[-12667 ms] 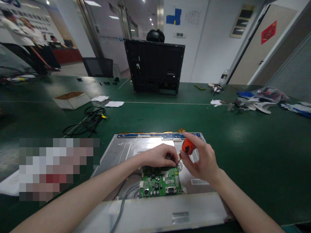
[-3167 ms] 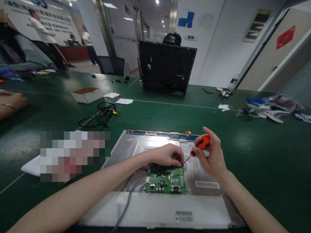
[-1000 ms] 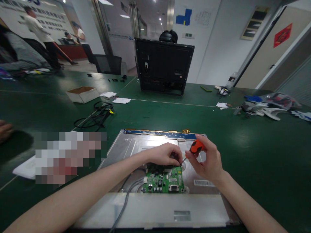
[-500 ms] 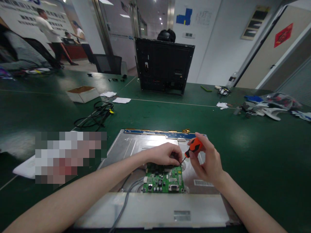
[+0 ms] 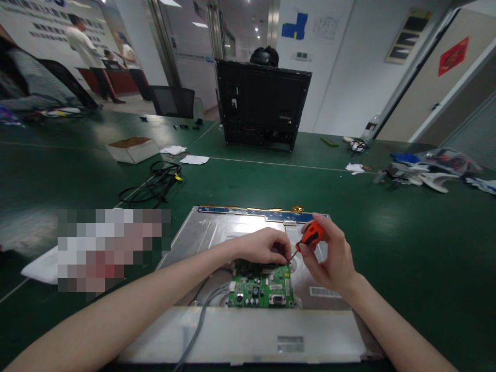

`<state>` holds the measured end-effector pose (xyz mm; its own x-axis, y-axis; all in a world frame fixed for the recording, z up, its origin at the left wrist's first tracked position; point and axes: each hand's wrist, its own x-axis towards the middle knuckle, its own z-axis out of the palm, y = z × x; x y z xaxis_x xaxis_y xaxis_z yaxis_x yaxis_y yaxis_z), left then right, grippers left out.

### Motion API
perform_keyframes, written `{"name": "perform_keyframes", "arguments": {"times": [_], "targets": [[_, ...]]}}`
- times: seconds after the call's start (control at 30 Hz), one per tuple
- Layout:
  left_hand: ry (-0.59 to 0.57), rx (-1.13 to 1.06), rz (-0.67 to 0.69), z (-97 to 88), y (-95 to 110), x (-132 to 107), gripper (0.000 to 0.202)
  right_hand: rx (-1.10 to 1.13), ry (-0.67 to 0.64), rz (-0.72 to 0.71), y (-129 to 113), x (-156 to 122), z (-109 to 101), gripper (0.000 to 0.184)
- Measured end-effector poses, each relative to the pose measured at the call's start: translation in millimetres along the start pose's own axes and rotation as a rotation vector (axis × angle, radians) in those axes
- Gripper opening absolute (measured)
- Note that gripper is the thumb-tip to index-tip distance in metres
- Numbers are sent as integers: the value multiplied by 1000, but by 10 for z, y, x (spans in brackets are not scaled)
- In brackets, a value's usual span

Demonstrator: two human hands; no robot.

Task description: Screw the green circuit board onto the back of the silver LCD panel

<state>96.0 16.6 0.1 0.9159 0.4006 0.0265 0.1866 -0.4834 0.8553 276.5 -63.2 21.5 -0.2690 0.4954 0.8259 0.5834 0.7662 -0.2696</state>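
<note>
My right hand (image 5: 329,256) grips the orange and black handle of a screwdriver (image 5: 311,233) between thumb and fingers. Its thin shaft slants down and left to the upper right corner of a green circuit board (image 5: 261,289). Close against that tip, the thumb and fingers of my left hand (image 5: 271,245) are pinched together; whatever lies between them is hidden. Part of the board's upper edge is covered by this hand. The board sits on the metal back of a display panel (image 5: 329,330), with grey cables (image 5: 204,307) running from its left side.
Beyond the panel stands a black monitor casing (image 5: 263,103). Black cables (image 5: 153,181) and an open box (image 5: 134,151) lie on the green table (image 5: 248,186) at the left. Bags and loose parts (image 5: 418,170) are at the right. Two people stand far back left.
The screwdriver handle has turned slightly in my right hand, whose fingers shift a little. My left hand stays in place. In the background, a standing person has moved slightly right.
</note>
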Motion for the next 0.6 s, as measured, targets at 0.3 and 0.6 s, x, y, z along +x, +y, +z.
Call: {"name": "perform_keyframes", "arguments": {"times": [0.3, 0.6], "targets": [[2, 11, 0, 6, -1, 3, 14, -17, 35, 13, 9, -32, 29, 66], [-5, 27, -6, -14, 22, 3, 10, -55, 66, -23, 12, 1, 46, 62]]}}
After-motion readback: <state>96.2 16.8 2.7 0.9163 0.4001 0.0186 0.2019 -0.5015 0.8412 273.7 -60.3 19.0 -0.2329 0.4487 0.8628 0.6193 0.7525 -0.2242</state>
